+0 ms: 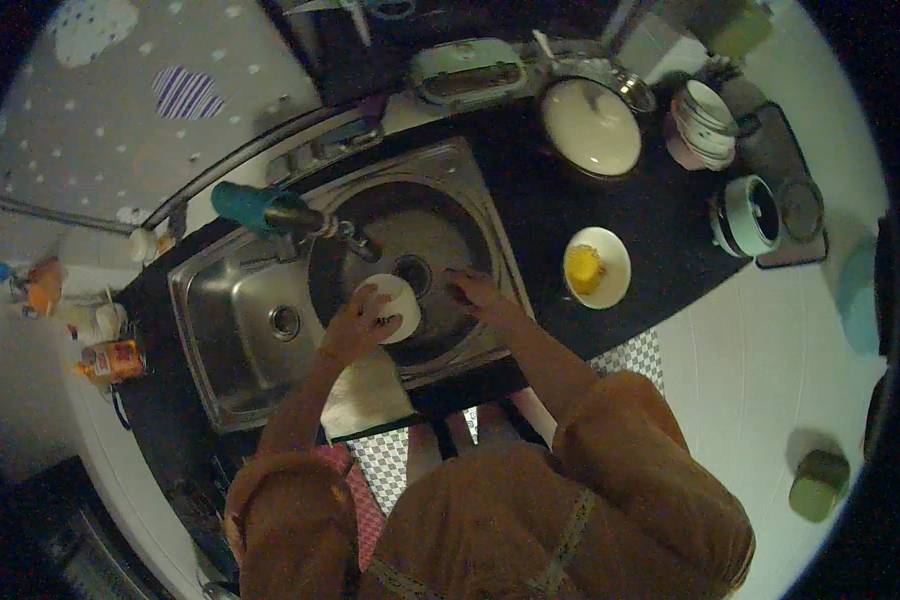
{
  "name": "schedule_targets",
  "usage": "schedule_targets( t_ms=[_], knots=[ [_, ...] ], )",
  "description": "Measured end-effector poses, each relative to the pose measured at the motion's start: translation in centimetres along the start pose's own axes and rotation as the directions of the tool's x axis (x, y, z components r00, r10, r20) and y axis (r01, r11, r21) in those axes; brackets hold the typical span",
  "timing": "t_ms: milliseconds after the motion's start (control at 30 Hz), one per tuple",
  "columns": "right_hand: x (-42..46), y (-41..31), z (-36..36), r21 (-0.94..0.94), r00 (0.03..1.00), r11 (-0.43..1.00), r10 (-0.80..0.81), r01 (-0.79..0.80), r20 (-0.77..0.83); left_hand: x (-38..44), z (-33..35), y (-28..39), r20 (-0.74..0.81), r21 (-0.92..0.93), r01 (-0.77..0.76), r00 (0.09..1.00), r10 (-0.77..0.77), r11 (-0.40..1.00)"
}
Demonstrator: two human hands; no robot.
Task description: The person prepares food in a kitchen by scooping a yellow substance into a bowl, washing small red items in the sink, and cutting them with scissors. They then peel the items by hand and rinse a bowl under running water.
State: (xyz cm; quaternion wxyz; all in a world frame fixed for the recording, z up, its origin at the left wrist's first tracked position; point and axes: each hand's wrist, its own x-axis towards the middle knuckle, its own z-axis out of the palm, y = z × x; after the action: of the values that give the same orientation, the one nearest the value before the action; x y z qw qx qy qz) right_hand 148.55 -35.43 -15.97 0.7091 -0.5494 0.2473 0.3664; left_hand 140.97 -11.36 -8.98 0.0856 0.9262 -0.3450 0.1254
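Note:
My left hand (pixel 358 322) grips a small white bowl or cup (pixel 406 301) above the round sink basin (pixel 450 217). Its fingers lie over the near left side of the bowl. My right hand (pixel 484 296) is over the right part of the same basin, apart from the bowl, with its fingers bent toward the drain (pixel 412 274). Dimness hides whether anything small is in those fingers. The faucet (pixel 356 240) reaches over the basin, with a teal cover (pixel 244 206) behind it. A pale cloth (pixel 367 394) hangs over the sink's front edge beneath my left wrist.
A square steel basin (pixel 247 337) adjoins on the left. On the dark counter at right sit a white bowl (pixel 611 277) with something yellow (pixel 585 270) in it, a lidded pot (pixel 589 124), stacked bowls (pixel 701 127) and a round mint appliance (pixel 754 217). Bottles (pixel 116 361) stand far left.

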Motion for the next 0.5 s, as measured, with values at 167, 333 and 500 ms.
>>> schedule_targets(
  t_ms=[167, 333, 500],
  knots=[
    [-0.9, -1.8, -3.7, 0.059, 1.000, 0.998, 0.009, -0.009, -0.009, 0.4, -0.4, 0.2, 0.083, -0.054, -0.124, 0.988, 0.128, 0.991],
    [-1.4, -3.6, -8.7, 0.353, 0.960, 0.927, -0.206, 0.129, 0.189, 0.8, -1.8, 1.6, 0.173, 0.149, -0.103, 0.982, 0.077, 0.983],
    [-1.4, -4.7, -9.4, 0.252, 0.989, 0.964, -0.111, 0.082, 0.101, 1.2, -2.7, 1.9, 0.179, 0.159, -0.080, 0.983, 0.051, 0.984]
  ],
)
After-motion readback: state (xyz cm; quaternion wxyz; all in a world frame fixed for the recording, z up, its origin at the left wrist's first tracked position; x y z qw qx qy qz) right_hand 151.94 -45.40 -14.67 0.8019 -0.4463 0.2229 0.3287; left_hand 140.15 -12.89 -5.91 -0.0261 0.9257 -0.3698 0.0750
